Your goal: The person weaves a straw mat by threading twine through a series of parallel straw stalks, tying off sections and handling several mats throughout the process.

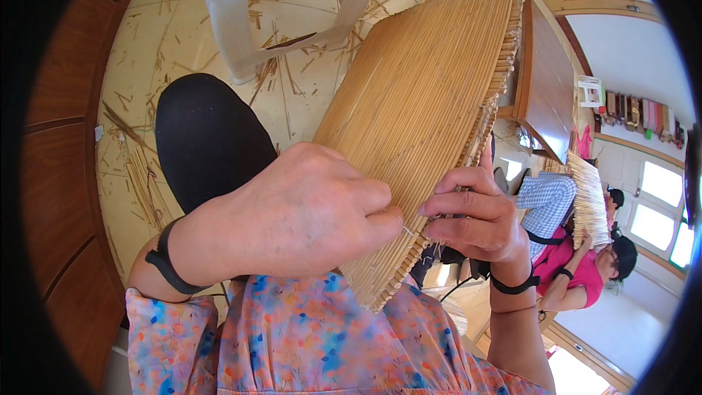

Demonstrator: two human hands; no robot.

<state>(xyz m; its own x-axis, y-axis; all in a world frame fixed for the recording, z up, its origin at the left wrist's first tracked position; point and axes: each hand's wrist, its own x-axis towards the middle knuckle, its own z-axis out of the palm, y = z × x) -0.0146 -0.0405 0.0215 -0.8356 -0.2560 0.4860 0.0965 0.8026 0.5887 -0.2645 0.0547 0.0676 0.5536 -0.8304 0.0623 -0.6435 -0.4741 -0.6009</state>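
Note:
A stiff panel of tan straw stalks (431,66), laid side by side and bound together, slants across my lap with its cut stalk ends along the right edge. My left hand (307,208) is closed in a pinch against the panel's lower part. A short, thin, pale strand shows by its fingertips, but whether they hold it is hidden. My right hand (479,212) grips the panel's right edge, fingers curled over the front face close to the left fingertips. Both wrists wear black bands.
A white plastic stool (227,22) with a pink top stands ahead. Loose straw pieces (142,175) litter the tiled floor. Brown wooden panelling (62,175) runs along the left. At the right, a person in pink (574,271) holds another straw panel (587,197) near a wooden table (548,80).

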